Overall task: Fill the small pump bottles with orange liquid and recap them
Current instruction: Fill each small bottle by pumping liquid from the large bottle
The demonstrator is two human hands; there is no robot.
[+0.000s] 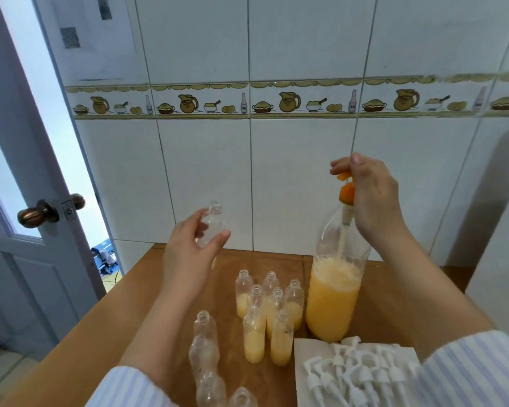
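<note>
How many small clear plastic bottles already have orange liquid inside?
7, clustered on the wooden table left of the large clear plastic bottle: three at back, two in the middle, two in front. Overlap may hide others.

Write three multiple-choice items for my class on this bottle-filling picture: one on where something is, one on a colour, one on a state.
1. Where do the white pump caps lie?
A. on a white sheet in front of the large bottle
B. on the door ledge
C. inside the large bottle

2. What colour is the liquid in the large bottle?
A. green
B. orange
C. blue

3. The small bottle gripped by the left hand is:
A. full
B. capped
C. empty and uncapped

Answers: 1 A, they rest on the sheet near the right sleeve; 2 B, the lower part shows orange; 3 C, it is clear, with an open neck.
</note>
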